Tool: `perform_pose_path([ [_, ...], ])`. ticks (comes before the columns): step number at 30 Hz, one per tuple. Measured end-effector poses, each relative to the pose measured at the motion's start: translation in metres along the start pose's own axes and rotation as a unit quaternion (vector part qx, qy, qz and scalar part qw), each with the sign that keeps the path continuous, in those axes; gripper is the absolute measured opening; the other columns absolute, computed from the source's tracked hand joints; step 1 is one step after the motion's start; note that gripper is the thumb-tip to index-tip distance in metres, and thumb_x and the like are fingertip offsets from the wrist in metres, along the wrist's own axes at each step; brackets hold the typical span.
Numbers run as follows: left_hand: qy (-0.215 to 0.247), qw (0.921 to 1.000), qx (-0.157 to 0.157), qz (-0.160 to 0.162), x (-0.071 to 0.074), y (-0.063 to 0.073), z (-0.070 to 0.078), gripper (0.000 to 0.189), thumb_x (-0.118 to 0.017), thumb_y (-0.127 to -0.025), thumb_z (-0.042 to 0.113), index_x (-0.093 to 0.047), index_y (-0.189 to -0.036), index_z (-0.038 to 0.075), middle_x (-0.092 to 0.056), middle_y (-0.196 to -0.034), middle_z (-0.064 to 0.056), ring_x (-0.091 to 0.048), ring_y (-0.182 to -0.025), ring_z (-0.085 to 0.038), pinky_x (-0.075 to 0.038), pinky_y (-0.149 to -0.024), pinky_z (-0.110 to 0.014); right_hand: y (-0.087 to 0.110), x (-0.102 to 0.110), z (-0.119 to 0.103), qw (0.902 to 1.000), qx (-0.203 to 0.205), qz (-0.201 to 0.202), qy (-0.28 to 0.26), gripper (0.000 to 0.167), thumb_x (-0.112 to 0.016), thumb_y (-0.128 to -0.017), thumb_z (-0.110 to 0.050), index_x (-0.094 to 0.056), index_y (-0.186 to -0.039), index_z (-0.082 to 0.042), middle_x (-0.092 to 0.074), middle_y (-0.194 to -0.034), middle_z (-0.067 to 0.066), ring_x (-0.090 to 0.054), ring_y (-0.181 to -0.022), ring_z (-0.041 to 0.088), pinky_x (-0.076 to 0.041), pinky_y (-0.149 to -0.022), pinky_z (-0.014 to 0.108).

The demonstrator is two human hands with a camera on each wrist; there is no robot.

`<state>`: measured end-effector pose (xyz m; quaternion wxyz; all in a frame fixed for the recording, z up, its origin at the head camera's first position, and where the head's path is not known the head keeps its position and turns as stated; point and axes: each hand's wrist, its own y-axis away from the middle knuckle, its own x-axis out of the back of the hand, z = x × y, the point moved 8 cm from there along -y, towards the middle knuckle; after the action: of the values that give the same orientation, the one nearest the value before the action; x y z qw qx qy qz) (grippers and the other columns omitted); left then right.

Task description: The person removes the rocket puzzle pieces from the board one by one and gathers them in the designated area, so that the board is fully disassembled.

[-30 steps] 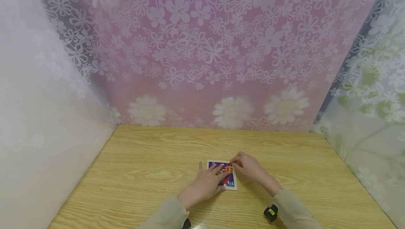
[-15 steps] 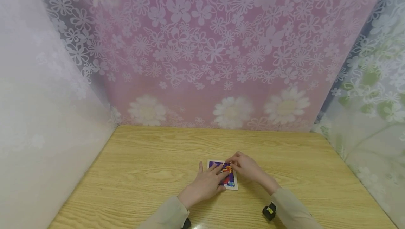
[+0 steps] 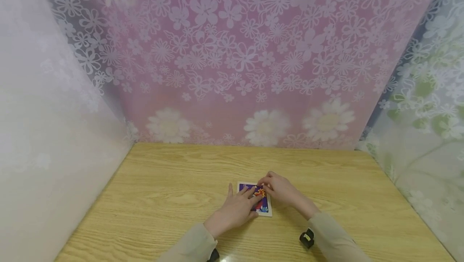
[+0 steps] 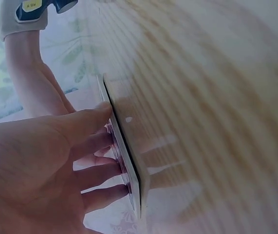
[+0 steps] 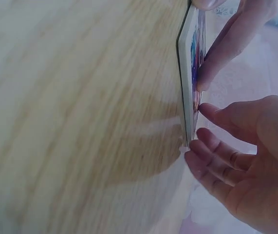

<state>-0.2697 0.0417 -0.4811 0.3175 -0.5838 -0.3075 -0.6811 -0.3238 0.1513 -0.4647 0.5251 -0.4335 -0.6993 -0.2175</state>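
Observation:
A small flat picture board (image 3: 265,207) with a purple, red and yellow print and a white border lies on the wooden table. My left hand (image 3: 235,209) rests flat across its face, fingers spread, covering much of the picture. In the left wrist view, the left thumb (image 4: 102,113) is at the board's near edge. My right hand (image 3: 283,190) is at the far right corner, fingers bent. The right wrist view has its thumb (image 5: 209,111) on the printed face and its fingertips (image 5: 192,151) round the edge, pinching the corner. Part of the corner is hidden by these fingers.
The wooden table (image 3: 174,173) surrounds the board. A pink floral curtain (image 3: 232,73) stands behind it, with pale sheets at both sides. A black device (image 3: 307,238) sits by the right sleeve.
My right hand has shifted slightly left along the board's far edge, fingers reaching further over the corner. My left hand and the board stay in place.

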Motion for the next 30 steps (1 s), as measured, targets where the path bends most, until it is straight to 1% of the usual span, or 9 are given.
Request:
perform_pose_path([
  [3,-0.004,1.0,0.0,-0.003,0.0005,0.0011,-0.0001,0.055,-0.06,-0.099,0.046,-0.049,-0.151,0.031,-0.04,-0.161,-0.003,-0.042,-0.145,-0.029,-0.026,-0.112,-0.072,-0.0013,0.0009,-0.0016,0.9999,0.011,0.004,-0.002,0.016,-0.062,-0.099,-0.004,-0.075,-0.107,-0.006,-0.058,-0.096,0.003,-0.052,-0.078,0.01,-0.049,-0.067,0.028],
  [9,-0.003,1.0,-0.001,0.003,0.0033,0.002,0.0003,0.055,-0.06,-0.099,0.047,-0.05,-0.151,0.031,-0.04,-0.16,-0.003,-0.042,-0.145,-0.029,-0.026,-0.112,-0.072,-0.0023,0.0006,0.0005,0.9998,0.016,0.008,-0.008,0.014,-0.062,-0.099,-0.005,-0.074,-0.105,-0.007,-0.058,-0.101,0.004,-0.054,-0.088,0.017,-0.05,-0.076,0.036],
  [12,-0.006,1.0,0.001,0.003,0.0044,0.0026,0.0008,0.055,-0.06,-0.099,0.047,-0.049,-0.151,0.031,-0.04,-0.16,-0.005,-0.042,-0.145,-0.028,-0.026,-0.112,-0.072,-0.0028,0.0,0.0007,0.9997,0.019,0.011,-0.009,0.012,-0.062,-0.099,-0.006,-0.073,-0.104,-0.008,-0.057,-0.102,0.004,-0.055,-0.091,0.018,-0.051,-0.078,0.038],
  [17,-0.007,1.0,0.003,0.004,0.004,0.0033,0.0011,0.055,-0.059,-0.1,0.047,-0.049,-0.152,0.032,-0.041,-0.159,-0.01,-0.042,-0.145,-0.028,-0.026,-0.113,-0.071,-0.0033,0.0003,-0.0004,0.9994,0.025,0.019,-0.013,0.01,-0.064,-0.098,-0.004,-0.073,-0.102,-0.007,-0.057,-0.101,0.004,-0.055,-0.09,0.018,-0.051,-0.078,0.038],
  [21,-0.008,1.0,0.002,0.006,0.0017,0.0029,0.0003,0.056,-0.059,-0.099,0.047,-0.048,-0.152,0.031,-0.041,-0.159,-0.01,-0.041,-0.145,-0.029,-0.026,-0.113,-0.071,-0.0037,0.0009,-0.0023,0.9994,0.028,0.017,-0.012,0.01,-0.063,-0.098,-0.005,-0.072,-0.101,-0.007,-0.058,-0.101,0.004,-0.055,-0.089,0.017,-0.051,-0.077,0.036],
  [25,-0.011,0.9999,0.002,0.006,0.001,0.0022,-0.0004,0.056,-0.059,-0.099,0.048,-0.049,-0.152,0.032,-0.042,-0.159,-0.01,-0.042,-0.145,-0.028,-0.027,-0.112,-0.071,-0.0043,0.0024,-0.0023,0.9995,0.022,0.013,-0.018,0.009,-0.063,-0.099,-0.006,-0.072,-0.102,-0.006,-0.059,-0.101,0.003,-0.057,-0.089,0.018,-0.052,-0.078,0.036],
  [27,-0.012,0.9999,0.002,0.005,0.0007,0.0017,-0.0008,0.056,-0.06,-0.099,0.049,-0.049,-0.152,0.032,-0.042,-0.159,-0.009,-0.042,-0.145,-0.028,-0.027,-0.112,-0.071,-0.0044,0.0038,-0.0011,0.9994,0.015,0.011,-0.029,0.009,-0.063,-0.099,-0.006,-0.071,-0.102,-0.006,-0.061,-0.1,0.003,-0.058,-0.089,0.018,-0.053,-0.078,0.036],
  [30,-0.013,0.9999,0.003,0.005,-0.0001,0.0005,-0.0017,0.057,-0.06,-0.098,0.049,-0.049,-0.152,0.033,-0.043,-0.158,-0.009,-0.042,-0.145,-0.028,-0.027,-0.112,-0.071,-0.005,0.0049,0.0019,0.998,-0.004,0.005,-0.063,0.009,-0.062,-0.099,-0.004,-0.071,-0.102,-0.006,-0.065,-0.097,0.002,-0.061,-0.087,0.017,-0.054,-0.076,0.034],
])
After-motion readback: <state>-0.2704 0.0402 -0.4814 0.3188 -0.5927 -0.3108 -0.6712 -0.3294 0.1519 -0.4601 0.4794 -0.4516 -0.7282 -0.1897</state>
